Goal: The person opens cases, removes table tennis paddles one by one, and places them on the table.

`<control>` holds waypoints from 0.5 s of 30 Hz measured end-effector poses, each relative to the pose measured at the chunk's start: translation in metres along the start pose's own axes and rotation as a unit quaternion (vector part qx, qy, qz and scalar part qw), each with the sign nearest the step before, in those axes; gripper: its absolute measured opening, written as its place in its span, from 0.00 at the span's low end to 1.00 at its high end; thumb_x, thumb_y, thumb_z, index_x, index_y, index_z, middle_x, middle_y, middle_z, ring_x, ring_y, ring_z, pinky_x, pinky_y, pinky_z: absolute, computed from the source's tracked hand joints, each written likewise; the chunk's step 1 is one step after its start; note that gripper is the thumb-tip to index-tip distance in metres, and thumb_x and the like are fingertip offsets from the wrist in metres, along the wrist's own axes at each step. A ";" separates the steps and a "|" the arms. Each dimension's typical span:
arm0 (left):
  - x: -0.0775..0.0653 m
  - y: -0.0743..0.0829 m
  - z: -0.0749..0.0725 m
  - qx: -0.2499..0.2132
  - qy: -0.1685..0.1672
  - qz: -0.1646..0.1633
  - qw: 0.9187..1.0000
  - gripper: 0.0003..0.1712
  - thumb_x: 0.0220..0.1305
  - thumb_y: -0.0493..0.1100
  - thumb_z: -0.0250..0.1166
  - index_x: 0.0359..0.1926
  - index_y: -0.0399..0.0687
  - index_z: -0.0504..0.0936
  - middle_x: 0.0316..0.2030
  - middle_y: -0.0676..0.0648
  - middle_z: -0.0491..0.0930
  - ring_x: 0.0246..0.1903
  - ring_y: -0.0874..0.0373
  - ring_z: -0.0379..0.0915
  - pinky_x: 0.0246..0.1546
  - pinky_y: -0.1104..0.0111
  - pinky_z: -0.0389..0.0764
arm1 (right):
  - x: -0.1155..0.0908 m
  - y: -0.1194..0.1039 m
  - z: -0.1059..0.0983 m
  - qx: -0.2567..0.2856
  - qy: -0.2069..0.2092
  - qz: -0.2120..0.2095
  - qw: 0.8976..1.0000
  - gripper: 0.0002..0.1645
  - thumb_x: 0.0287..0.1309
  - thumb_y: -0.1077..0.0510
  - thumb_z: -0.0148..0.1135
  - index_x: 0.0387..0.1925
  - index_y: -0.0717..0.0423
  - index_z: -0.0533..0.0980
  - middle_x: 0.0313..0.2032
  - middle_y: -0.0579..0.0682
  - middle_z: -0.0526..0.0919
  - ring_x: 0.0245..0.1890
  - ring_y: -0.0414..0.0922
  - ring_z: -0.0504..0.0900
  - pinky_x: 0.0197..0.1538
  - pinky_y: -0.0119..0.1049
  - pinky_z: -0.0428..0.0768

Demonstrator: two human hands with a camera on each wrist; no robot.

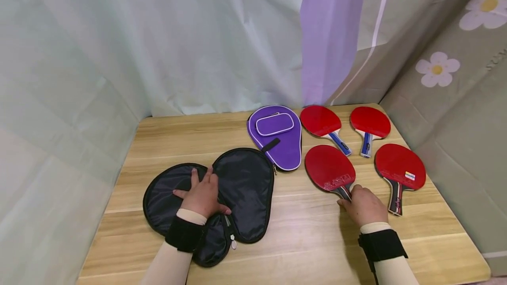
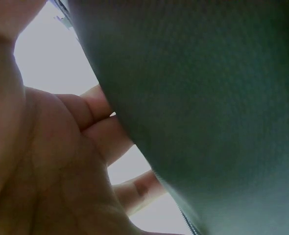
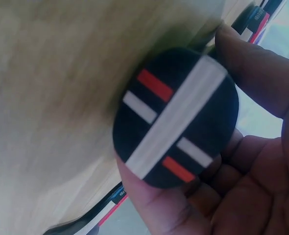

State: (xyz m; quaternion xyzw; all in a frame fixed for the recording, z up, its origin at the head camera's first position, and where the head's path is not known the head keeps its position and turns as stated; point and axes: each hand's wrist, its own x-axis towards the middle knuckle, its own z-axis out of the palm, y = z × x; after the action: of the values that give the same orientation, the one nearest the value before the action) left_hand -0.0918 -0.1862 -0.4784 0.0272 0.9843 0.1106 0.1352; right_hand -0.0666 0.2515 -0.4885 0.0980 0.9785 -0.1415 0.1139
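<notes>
A black paddle case (image 1: 242, 188) lies unfolded at the left, its two halves side by side and a zipper pull (image 1: 233, 243) at the near edge. My left hand (image 1: 203, 195) rests on it with spread fingers; dark fabric (image 2: 193, 107) hides the fingertips in the left wrist view. With thumb and fingers, my right hand (image 1: 366, 206) grips the black handle (image 3: 176, 117) of a red table tennis paddle (image 1: 329, 167). That handle's butt, with white and red stripes, faces the right wrist camera. The paddle's red face is turned up, low over the table.
Behind the black case lies a purple paddle case (image 1: 283, 146) with a small pocket. Two blue-handled red paddles (image 1: 320, 120) lie at the back right, and another red paddle (image 1: 400, 166) sits right of my right hand. Curtains (image 1: 222, 43) enclose the wooden table (image 1: 293, 241).
</notes>
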 end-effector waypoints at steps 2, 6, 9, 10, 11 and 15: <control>0.000 0.000 0.000 0.001 -0.001 0.000 1.000 0.56 0.46 0.63 0.94 0.61 0.31 0.77 0.88 0.29 0.60 0.87 0.13 0.41 0.54 0.00 0.55 | 0.000 0.000 -0.001 0.001 -0.001 0.001 1.000 0.28 0.67 0.48 0.83 0.41 0.69 0.78 0.27 0.57 0.81 0.29 0.51 0.77 0.33 0.43 0.76; 0.000 0.001 0.000 -0.002 -0.003 -0.002 1.000 0.57 0.46 0.63 0.94 0.63 0.31 0.77 0.88 0.29 0.60 0.87 0.13 0.41 0.54 0.00 0.55 | 0.001 -0.002 -0.003 0.004 -0.004 0.005 1.000 0.27 0.66 0.49 0.83 0.41 0.69 0.78 0.27 0.56 0.81 0.29 0.51 0.77 0.34 0.43 0.77; -0.001 0.001 -0.001 -0.002 -0.005 -0.005 1.000 0.57 0.46 0.64 0.94 0.63 0.31 0.77 0.88 0.29 0.60 0.87 0.14 0.40 0.54 0.00 0.54 | 0.001 -0.003 -0.004 0.004 -0.007 0.007 1.000 0.27 0.67 0.49 0.83 0.41 0.68 0.79 0.27 0.56 0.81 0.29 0.51 0.77 0.34 0.43 0.77; -0.001 0.002 -0.002 -0.002 -0.004 -0.005 1.000 0.57 0.46 0.64 0.94 0.63 0.31 0.77 0.88 0.29 0.60 0.87 0.13 0.41 0.54 0.00 0.55 | 0.002 -0.003 -0.004 0.004 -0.007 0.009 1.000 0.27 0.67 0.49 0.83 0.41 0.68 0.79 0.27 0.56 0.81 0.29 0.51 0.77 0.34 0.43 0.77; -0.001 0.001 -0.002 -0.002 -0.004 -0.006 1.000 0.57 0.46 0.64 0.94 0.62 0.31 0.77 0.88 0.29 0.60 0.87 0.13 0.41 0.54 0.00 0.55 | 0.002 -0.004 -0.004 0.004 -0.008 0.009 1.000 0.27 0.67 0.49 0.83 0.41 0.69 0.79 0.27 0.56 0.81 0.29 0.51 0.77 0.34 0.43 0.77; -0.002 0.002 -0.004 -0.002 -0.005 -0.005 1.000 0.56 0.46 0.64 0.94 0.61 0.31 0.77 0.88 0.30 0.59 0.87 0.14 0.40 0.54 0.00 0.54 | 0.003 -0.004 -0.004 0.003 -0.009 0.010 1.000 0.28 0.67 0.49 0.83 0.42 0.69 0.79 0.28 0.57 0.82 0.29 0.52 0.78 0.34 0.44 0.78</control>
State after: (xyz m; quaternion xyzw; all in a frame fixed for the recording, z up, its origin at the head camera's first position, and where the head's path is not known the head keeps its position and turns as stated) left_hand -0.0912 -0.1852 -0.4739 0.0223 0.9836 0.1113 0.1403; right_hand -0.0712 0.2492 -0.4844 0.1074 0.9758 -0.1446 0.1238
